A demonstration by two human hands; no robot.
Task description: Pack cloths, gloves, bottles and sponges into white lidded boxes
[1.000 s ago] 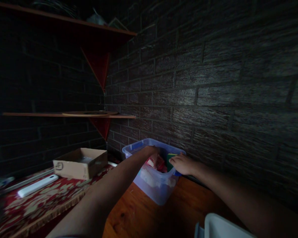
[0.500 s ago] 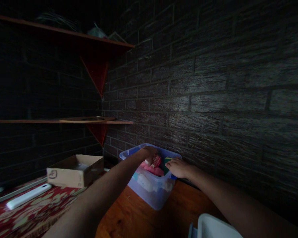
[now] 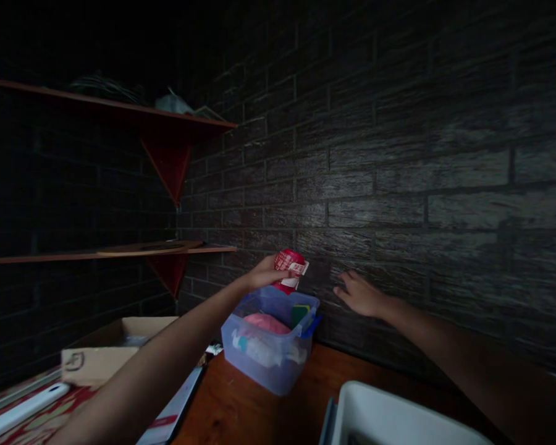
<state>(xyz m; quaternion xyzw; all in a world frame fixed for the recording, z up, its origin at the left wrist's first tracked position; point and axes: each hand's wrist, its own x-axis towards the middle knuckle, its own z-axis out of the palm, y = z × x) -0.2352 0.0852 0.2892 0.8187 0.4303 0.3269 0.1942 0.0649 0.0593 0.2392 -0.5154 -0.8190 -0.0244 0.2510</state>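
Above the far rim of a translucent plastic bin point(image 3: 269, 364), my left hand point(image 3: 265, 272) grips a red round packaged item point(image 3: 287, 262) with a white label; its exact kind is not clear. A pink bundle point(image 3: 266, 322) lies inside the bin, and a green and yellow sponge-like block point(image 3: 300, 313) leans at its right side. White and teal items show blurred through the front wall. To the right of the bin, my right hand point(image 3: 359, 293) hangs in the air with fingers apart, holding nothing.
A white tub point(image 3: 398, 414) stands at the front right of the wooden table point(image 3: 241, 408). On the left are an open cardboard box point(image 3: 95, 364), a white long-handled object point(image 3: 23, 411) and a patterned red cloth point(image 3: 74, 405). Corner shelves point(image 3: 204, 250) jut from the dark brick wall point(image 3: 352, 191).
My left hand has lifted the red item up out of the bin. My right hand has left the bin's right edge and moved up and right. The view has shifted slightly.
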